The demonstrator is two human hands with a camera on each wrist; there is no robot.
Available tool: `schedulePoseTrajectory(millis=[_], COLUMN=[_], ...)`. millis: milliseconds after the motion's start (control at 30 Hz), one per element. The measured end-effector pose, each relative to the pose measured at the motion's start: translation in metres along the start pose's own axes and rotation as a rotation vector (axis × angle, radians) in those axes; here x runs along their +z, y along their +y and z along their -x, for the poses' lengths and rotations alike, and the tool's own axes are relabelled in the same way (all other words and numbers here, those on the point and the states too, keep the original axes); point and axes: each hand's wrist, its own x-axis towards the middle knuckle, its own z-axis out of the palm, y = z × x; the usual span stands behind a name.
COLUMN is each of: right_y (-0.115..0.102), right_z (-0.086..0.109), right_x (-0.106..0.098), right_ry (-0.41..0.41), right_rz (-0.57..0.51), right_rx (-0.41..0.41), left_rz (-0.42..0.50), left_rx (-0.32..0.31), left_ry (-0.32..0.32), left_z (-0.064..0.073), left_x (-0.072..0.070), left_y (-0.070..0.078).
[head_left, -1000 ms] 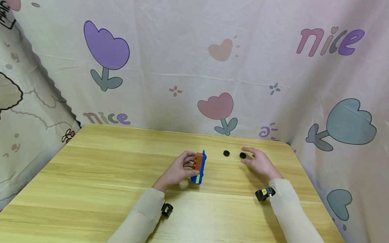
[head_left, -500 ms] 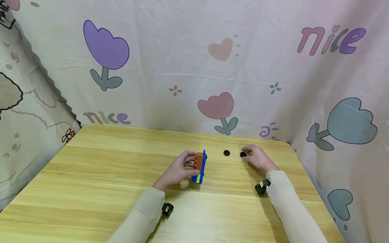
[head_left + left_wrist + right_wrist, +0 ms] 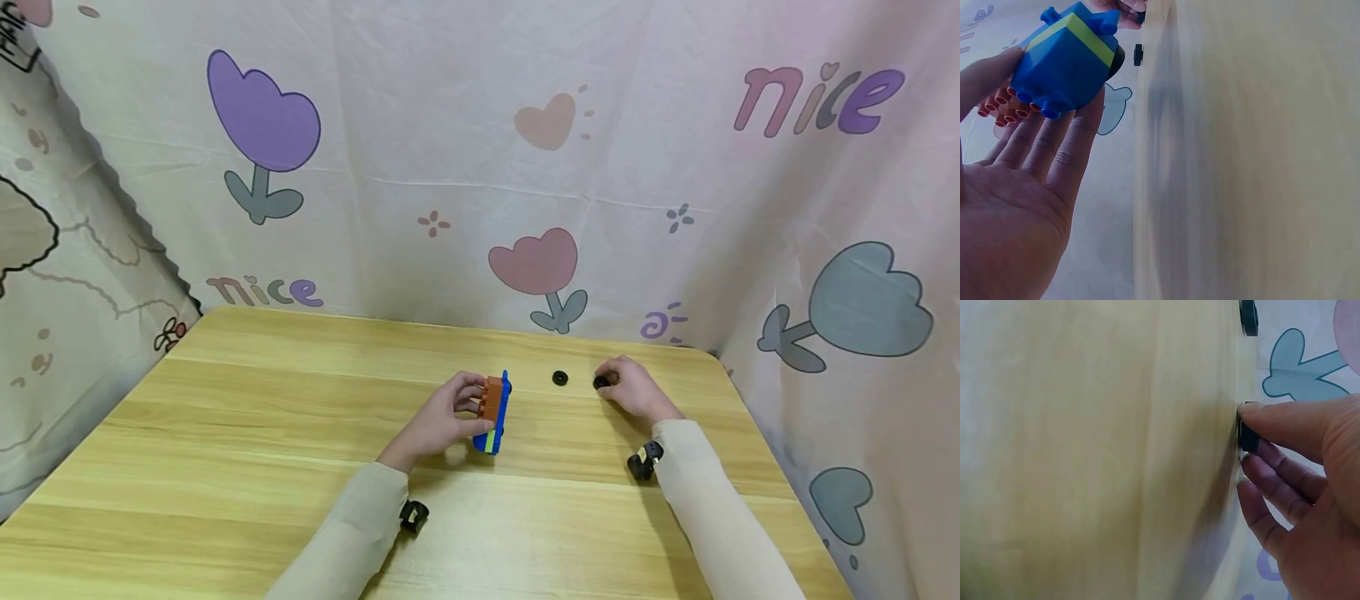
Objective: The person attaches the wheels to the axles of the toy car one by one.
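My left hand (image 3: 441, 421) grips a toy car built of blocks (image 3: 491, 408), with a blue base, orange-brown studded bricks and a yellow-green stripe. The car is turned on end, and in the left wrist view its blue front (image 3: 1069, 59) sits between thumb and fingers, with a dark wheel on its side. At the right, my right hand (image 3: 633, 389) pinches a small black toy wheel (image 3: 1248, 434) between thumb and fingers, at the tabletop. Part of that wheel is hidden by the thumb. A second black wheel (image 3: 559, 378) lies flat to its left, between the two hands.
The wooden table (image 3: 225, 467) ends at a back edge just behind the wheels. A printed cloth (image 3: 420, 150) hangs behind it and along both sides. Black cameras are strapped to the left wrist (image 3: 413, 517) and right wrist (image 3: 645, 461).
My right hand's thumb and fingers have closed in on the right-hand black wheel. The left hand and the toy car have stayed in place.
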Motion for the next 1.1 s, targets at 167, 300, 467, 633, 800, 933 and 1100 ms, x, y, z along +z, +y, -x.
schedulePoseTrajectory(millis=[167, 300, 467, 633, 800, 933, 1100], right_y=[0.0, 0.0, -0.001, -0.004, -0.006, -0.008, -0.012], right_z=[0.005, 0.008, 0.013, 0.018, 0.022, 0.024, 0.027], right_x=[0.0, -0.001, -0.002, -0.003, -0.004, -0.004, -0.005], right_ry=[0.018, 0.04, 0.063, 0.091, 0.091, 0.085, 0.095], right_rz=[-0.003, -0.009, -0.027, -0.039, -0.047, -0.05, -0.058], right_rx=[-0.017, -0.033, -0.031, -0.047, -0.041, -0.038, -0.05], left_rz=[-0.003, 0.005, 0.015, 0.027, 0.024, 0.019, 0.018], left_rx=[-0.004, -0.001, -0.012, -0.015, -0.018, -0.022, -0.024], left_ry=[0.0, 0.004, 0.008, 0.014, 0.019, 0.02, 0.021], left_z=[0.0, 0.0, 0.0, 0.0, 0.0, -0.001, 0.0], left_x=[0.0, 0.0, 0.0, 0.001, 0.001, 0.001, 0.001], left_y=[0.0, 0.0, 0.002, 0.003, 0.004, 0.003, 0.003])
